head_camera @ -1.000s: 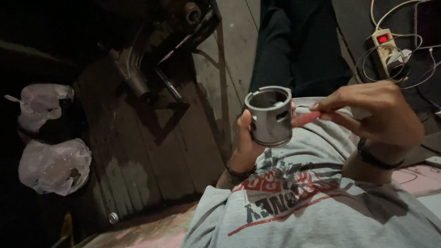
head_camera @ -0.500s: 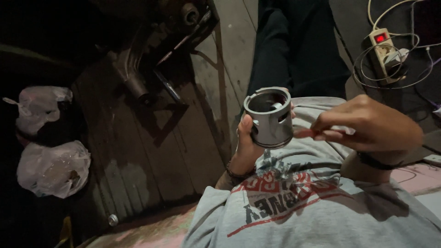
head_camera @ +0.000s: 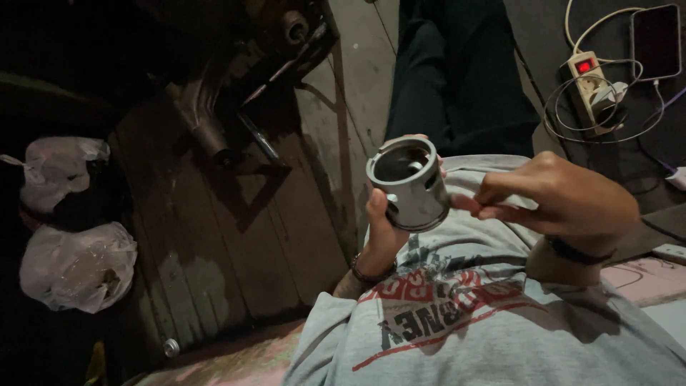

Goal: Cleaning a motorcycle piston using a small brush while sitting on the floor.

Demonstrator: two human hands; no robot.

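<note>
Left hand: fingers curled round the lower wall of a metal cup, thumb on the near side, other fingers hidden behind it. Grip closed on the cup. A bracelet sits at the wrist.

Right hand: thumb and fingers pinched narrow, the tips touching the cup's right wall near its bottom edge. Cannot tell whether something small is held between the tips; too dim. A dark band is on this wrist.

Position of cup: held up in front of the chest, above the grey printed shirt, open mouth tilted up and away toward the floor. A round hole shows in the side wall, and a cross-piece shows inside the mouth.

Handling, judged: grey bare metal, thick-walled, so stiff and fairly heavy for its bulk; will not give under a squeeze. The smooth wall may slip if oily, so wrapping round the wall, as the left hand does, looks the safest hold. The rim and side hole also offer purchase. Not fragile, though a drop could dent the edge.

Around: wooden boards below, dark machine parts lying on them, two plastic bags at left. A power strip with a red light, cables and a phone at upper right.
</note>
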